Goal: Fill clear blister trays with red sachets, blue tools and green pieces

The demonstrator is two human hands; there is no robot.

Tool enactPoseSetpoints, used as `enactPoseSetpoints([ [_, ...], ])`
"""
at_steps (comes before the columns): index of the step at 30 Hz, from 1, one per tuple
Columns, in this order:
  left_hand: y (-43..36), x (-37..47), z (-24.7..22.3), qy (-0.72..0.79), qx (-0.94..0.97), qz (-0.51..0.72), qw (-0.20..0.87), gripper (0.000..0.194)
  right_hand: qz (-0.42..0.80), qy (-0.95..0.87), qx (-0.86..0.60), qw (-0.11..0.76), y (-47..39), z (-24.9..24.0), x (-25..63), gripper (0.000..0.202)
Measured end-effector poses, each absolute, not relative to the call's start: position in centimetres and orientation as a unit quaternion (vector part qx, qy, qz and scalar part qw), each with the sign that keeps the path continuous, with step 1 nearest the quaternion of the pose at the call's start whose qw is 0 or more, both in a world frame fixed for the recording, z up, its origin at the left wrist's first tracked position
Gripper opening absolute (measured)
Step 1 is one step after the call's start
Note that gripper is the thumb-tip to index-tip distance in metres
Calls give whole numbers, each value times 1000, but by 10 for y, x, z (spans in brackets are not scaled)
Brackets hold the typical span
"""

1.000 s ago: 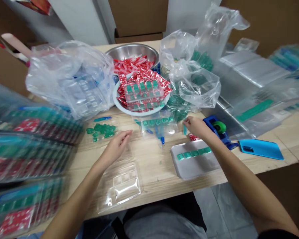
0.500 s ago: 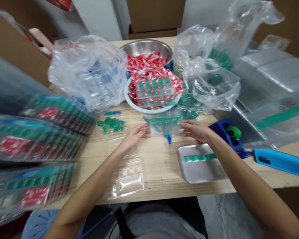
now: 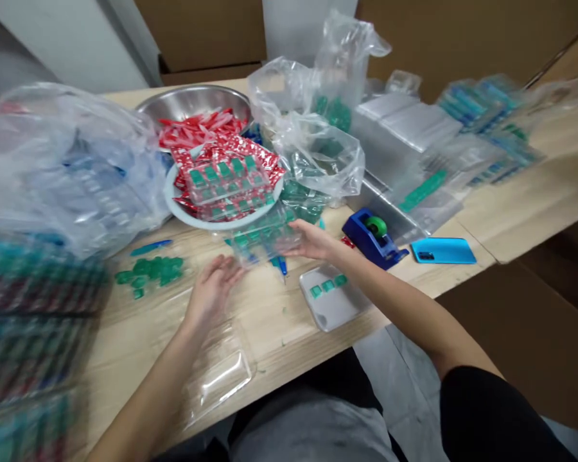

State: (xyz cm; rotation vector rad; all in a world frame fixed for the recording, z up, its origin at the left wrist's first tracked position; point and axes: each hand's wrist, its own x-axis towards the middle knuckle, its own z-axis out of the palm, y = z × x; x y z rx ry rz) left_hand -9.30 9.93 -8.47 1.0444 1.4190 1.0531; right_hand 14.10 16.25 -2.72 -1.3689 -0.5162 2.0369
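Observation:
A clear plastic blister tray (image 3: 262,236) with green pieces is tilted above the table, just in front of the bowl of red packets. My right hand (image 3: 311,239) grips its right side, fingers closed on the edge. At its lower left corner is my left hand (image 3: 218,282), somewhat blurred, with fingers apart and seemingly not closed on the tray. Below the tray a blue pen (image 3: 282,264) pokes out. An empty clear tray (image 3: 221,378) lies by my left forearm. Loose green pieces (image 3: 158,271) and another blue pen (image 3: 151,248) lie to the left.
A pale bowl (image 3: 192,217) holds red packets and a filled tray; behind it is a steel bowl (image 3: 149,106) of red sticks. Plastic bags (image 3: 101,199) flank them. On the right are a white tray (image 3: 340,311), tape dispenser (image 3: 373,239) and blue phone (image 3: 443,250). Filled packs (image 3: 33,321) stand left.
The camera view has swung to the right, so the table's things appear further left. My left hand has come away from the tray's side; my right hand keeps hold of the tray.

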Motion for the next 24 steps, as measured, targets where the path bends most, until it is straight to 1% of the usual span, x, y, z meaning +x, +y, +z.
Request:
enactPoseSetpoints([
  [2, 84, -91, -86, 598, 463, 416, 506, 29, 774, -193, -516, 312, 162, -28, 142, 19],
  [4, 67, -85, -86, 600, 520, 378, 477, 26, 775, -198, -512, 313, 163, -30, 144, 19],
  [6, 55, -70, -85, 594, 631, 297, 401, 33, 775, -205, -508, 314, 165, -30, 146, 19],
  [9, 57, -40, -82, 574, 773, 141, 231, 47, 769, -214, -514, 314, 167, -29, 146, 22],
  [10, 63, -30, -81, 573, 789, 112, 191, 50, 766, -216, -518, 314, 167, -28, 145, 23],
  [12, 79, -14, -81, 571, 803, 87, 147, 50, 760, -220, -524, 315, 167, -26, 144, 25],
  [15, 94, -5, -85, 566, 809, 89, 134, 51, 754, -229, -529, 315, 167, -25, 143, 25],
  [17, 88, -8, -90, 561, 812, 88, 137, 54, 751, -234, -531, 314, 168, -26, 143, 25],
  [21, 36, -19, -99, 513, 844, 86, 131, 58, 745, -245, -536, 312, 170, -29, 143, 26],
  [24, -5, -24, -101, 467, 869, 110, 121, 55, 738, -259, -542, 309, 169, -28, 142, 26],
])
